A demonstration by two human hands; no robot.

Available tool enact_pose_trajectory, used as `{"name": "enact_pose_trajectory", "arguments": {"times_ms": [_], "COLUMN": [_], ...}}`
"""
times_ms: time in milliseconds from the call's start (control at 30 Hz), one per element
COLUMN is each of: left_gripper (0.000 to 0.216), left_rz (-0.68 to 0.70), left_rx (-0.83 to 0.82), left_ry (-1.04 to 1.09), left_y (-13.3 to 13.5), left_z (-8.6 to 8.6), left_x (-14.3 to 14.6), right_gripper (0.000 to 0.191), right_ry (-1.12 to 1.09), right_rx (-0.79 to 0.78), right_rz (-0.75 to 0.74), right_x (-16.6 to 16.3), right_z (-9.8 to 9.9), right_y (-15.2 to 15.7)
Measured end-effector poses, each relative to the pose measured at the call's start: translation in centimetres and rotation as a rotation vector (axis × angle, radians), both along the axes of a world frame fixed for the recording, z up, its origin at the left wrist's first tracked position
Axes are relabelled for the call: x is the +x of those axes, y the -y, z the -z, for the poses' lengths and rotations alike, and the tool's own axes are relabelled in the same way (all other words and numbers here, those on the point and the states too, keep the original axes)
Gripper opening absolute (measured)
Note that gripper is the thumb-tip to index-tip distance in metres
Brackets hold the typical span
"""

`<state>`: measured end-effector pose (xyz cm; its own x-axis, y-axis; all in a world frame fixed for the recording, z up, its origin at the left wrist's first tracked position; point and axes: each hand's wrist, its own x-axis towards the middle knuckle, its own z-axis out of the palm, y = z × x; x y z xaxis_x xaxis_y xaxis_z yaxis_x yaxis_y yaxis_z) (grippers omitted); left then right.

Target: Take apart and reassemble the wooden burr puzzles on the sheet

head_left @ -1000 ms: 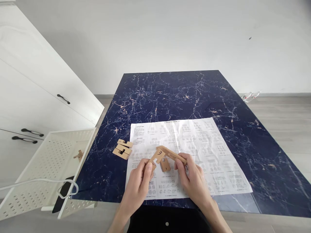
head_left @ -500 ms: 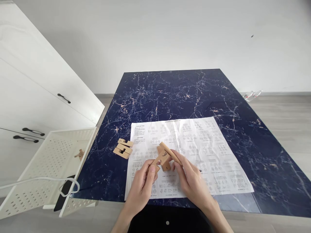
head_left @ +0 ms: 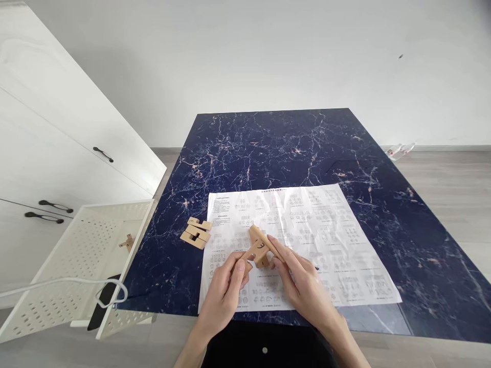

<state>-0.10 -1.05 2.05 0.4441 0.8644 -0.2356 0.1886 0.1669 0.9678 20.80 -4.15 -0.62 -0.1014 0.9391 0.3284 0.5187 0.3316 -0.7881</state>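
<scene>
Over the lower middle of a printed paper sheet (head_left: pixel 307 204), both hands grip notched wooden puzzle pieces (head_left: pixel 259 249) that cross one another. My left hand (head_left: pixel 226 289) pinches the near-left end of a piece marked with a dark figure like a 3. My right hand (head_left: pixel 301 276) has thumb and fingers closed on a long bar lying slantwise across that piece. Beneath them another piece points down toward the sheet; whether it touches the paper I cannot tell. Left of the hands, several loose wooden puzzle pieces (head_left: pixel 196 233) lie together at the sheet's edge.
The dark blue marbled table (head_left: pixel 261 148) carries the sheet. At its left stands a white perforated basket (head_left: pixel 76 255) with a small wooden cross-shaped piece (head_left: pixel 127 242) inside. A white cable (head_left: pixel 69 281) loops over the basket. White cabinets (head_left: pixel 76 128) rise behind it.
The slanted bar in my right hand has tipped slightly and sits closer against the marked piece. Both hands keep their grip, and the loose pieces stay put on the table.
</scene>
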Motion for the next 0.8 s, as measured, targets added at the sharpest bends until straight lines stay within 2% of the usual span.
{"name": "enact_pose_trajectory", "arguments": {"times_ms": [367, 800], "left_gripper": [0.045, 0.05], "left_rz": [-0.019, -0.039], "left_rx": [-0.009, -0.027], "left_ry": [0.033, 0.004], "left_y": [-0.1, 0.2], "left_z": [-0.1, 0.8], "left_x": [0.1, 0.0], "right_gripper": [0.069, 0.07], "right_ry": [0.016, 0.019], "right_rx": [0.103, 0.124], "right_rz": [-0.06, -0.175], "right_x": [0.0, 0.0], "right_z": [0.1, -0.6], "right_y": [-0.1, -0.1]}}
